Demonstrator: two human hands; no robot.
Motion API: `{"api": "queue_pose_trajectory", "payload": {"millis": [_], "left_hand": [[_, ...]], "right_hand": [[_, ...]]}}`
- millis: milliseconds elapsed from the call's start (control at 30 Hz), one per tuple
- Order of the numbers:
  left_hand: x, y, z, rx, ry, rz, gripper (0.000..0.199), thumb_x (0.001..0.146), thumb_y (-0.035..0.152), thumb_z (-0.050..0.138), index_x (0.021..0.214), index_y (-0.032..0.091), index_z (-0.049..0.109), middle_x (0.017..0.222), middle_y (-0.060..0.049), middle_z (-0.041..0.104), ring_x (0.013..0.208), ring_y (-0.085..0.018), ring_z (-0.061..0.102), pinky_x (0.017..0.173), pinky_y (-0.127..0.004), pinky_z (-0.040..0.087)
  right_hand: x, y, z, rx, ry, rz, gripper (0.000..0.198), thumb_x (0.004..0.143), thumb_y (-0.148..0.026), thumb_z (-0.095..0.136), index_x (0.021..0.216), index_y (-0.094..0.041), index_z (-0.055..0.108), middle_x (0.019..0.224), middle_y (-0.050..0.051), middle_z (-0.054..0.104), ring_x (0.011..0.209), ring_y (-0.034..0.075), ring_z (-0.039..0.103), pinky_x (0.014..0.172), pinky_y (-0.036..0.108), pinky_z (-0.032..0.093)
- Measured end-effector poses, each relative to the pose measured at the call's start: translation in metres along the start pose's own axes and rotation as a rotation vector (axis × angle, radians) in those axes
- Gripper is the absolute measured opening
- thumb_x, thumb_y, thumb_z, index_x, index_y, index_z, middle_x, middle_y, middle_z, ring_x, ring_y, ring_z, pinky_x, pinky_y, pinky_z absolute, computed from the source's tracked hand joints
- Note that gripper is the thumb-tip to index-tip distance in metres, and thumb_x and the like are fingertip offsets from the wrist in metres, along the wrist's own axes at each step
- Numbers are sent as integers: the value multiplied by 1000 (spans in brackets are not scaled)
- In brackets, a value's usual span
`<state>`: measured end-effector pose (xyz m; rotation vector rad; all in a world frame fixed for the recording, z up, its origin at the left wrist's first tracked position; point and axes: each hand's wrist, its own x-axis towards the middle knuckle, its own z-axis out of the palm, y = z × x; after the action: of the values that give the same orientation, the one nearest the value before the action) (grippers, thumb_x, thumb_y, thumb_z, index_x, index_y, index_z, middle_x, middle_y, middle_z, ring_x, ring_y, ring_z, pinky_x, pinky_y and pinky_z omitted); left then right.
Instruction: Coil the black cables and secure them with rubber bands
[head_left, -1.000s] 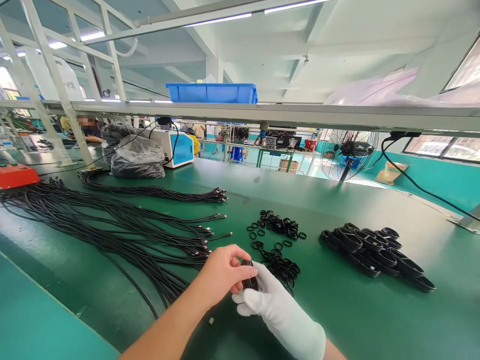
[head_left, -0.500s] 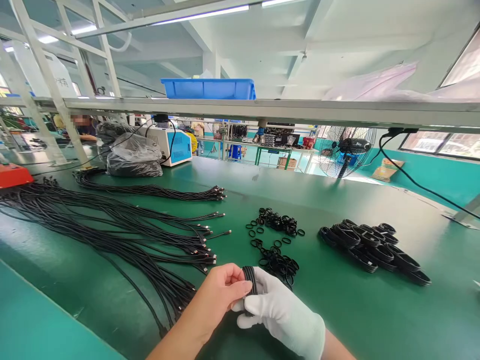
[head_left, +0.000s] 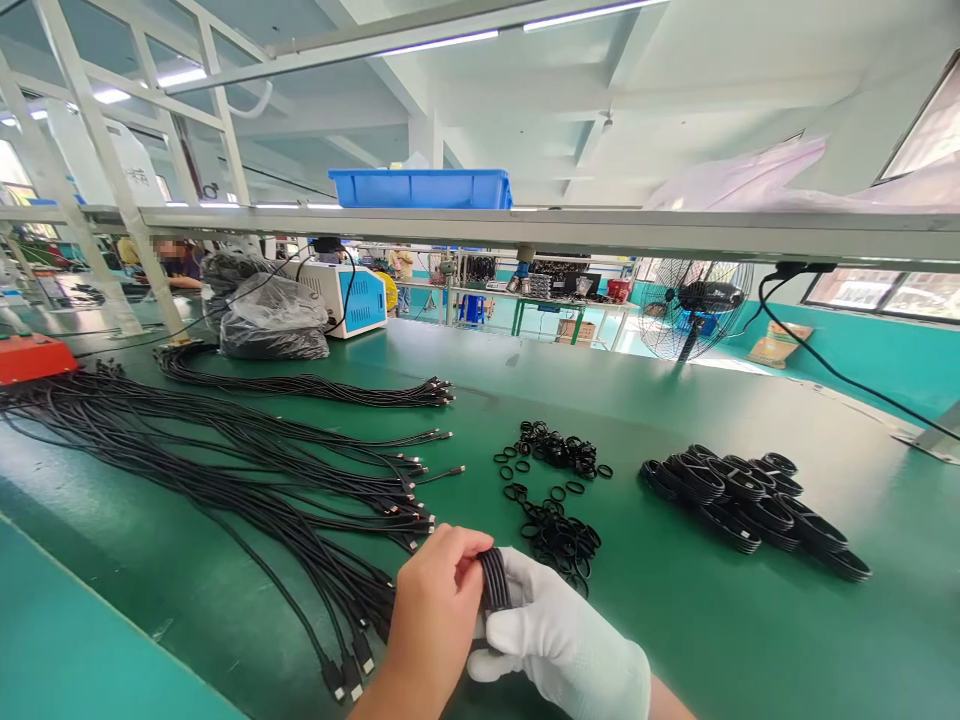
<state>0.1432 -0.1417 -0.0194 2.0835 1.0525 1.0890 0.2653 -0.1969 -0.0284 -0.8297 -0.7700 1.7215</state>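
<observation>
A coiled black cable (head_left: 494, 580) is held between my two hands above the front of the green table. My bare left hand (head_left: 441, 590) has its fingers closed on the coil's left side. My right hand (head_left: 540, 630), in a white glove, grips the coil from the right, thumb in front. Just beyond my hands lie loose black rings (head_left: 559, 530), with a second heap of rings (head_left: 559, 448) behind them. Long straight black cables (head_left: 285, 480) with metal plugs spread to the left of my left hand. Coiled cables (head_left: 750, 495) are stacked at the right.
A blue and white machine (head_left: 356, 298) and a plastic bag (head_left: 274, 315) stand at the back left. An orange-red box (head_left: 34, 358) sits at the left edge. Overhead runs a shelf (head_left: 600, 228) with a blue bin (head_left: 420, 188). A fan (head_left: 697, 300) stands behind the table.
My left hand has turned more upright and shifted its hold along the coil. The gripped coil now shows more of its strands. The view has tilted slightly upward.
</observation>
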Motion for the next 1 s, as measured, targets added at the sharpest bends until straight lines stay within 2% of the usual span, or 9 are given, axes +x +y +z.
{"api": "queue_pose_trajectory", "payload": {"millis": [233,400,500,600,700,767,900,1000], "left_hand": [[5,0,-3,-73,-36,-27,29,70,4,44,74,22,66,70,1,62,63,-14,58,58,-24,45],[9,-3,0,-44,-21,12,28,71,4,43,74,20,66,69,0,60,63,-14,56,58,-24,43],[14,-1,-8,-41,-118,-52,27,69,5,46,82,20,66,74,0,60,62,-14,53,60,-25,42],[19,4,-25,-141,-253,-184,24,73,16,52,93,21,65,80,0,60,67,-15,53,65,-26,43],[21,10,-40,-215,-313,-273,16,80,28,50,84,21,64,77,0,59,72,-16,53,66,-26,42],[20,14,-43,-187,-337,-251,15,80,28,51,78,21,64,74,0,57,70,-16,52,65,-26,41],[11,15,-34,-60,-355,-96,8,73,17,57,72,22,63,72,1,56,73,-18,53,70,-28,41],[5,12,-28,60,-290,58,13,75,14,56,64,21,58,68,1,57,72,-18,53,73,-31,40]], "right_hand": [[-1,-1,4,44,20,-26,51,52,-18,80,97,-16,57,93,4,59,81,17,60,63,28,47],[1,-3,7,37,28,-36,53,54,-20,80,101,-15,57,98,7,58,78,15,59,64,28,46],[-1,-5,5,57,41,-29,54,53,-19,81,100,-14,57,96,6,56,81,16,59,66,27,45],[-5,-7,1,146,-34,-36,48,58,-18,77,101,-14,56,98,6,55,87,17,58,72,28,45],[-7,-9,-3,231,-119,-50,42,66,-20,71,105,-14,56,102,8,54,89,17,57,75,32,46],[-7,-9,-4,226,-124,-56,42,67,-20,71,105,-14,56,101,8,54,90,17,57,76,32,47],[-5,-8,-1,159,-115,-50,40,64,-20,76,98,-14,56,91,4,54,84,14,57,72,28,49],[-5,-7,0,137,-93,-58,37,63,-21,76,93,-14,56,86,2,54,77,12,57,70,27,49]]}}
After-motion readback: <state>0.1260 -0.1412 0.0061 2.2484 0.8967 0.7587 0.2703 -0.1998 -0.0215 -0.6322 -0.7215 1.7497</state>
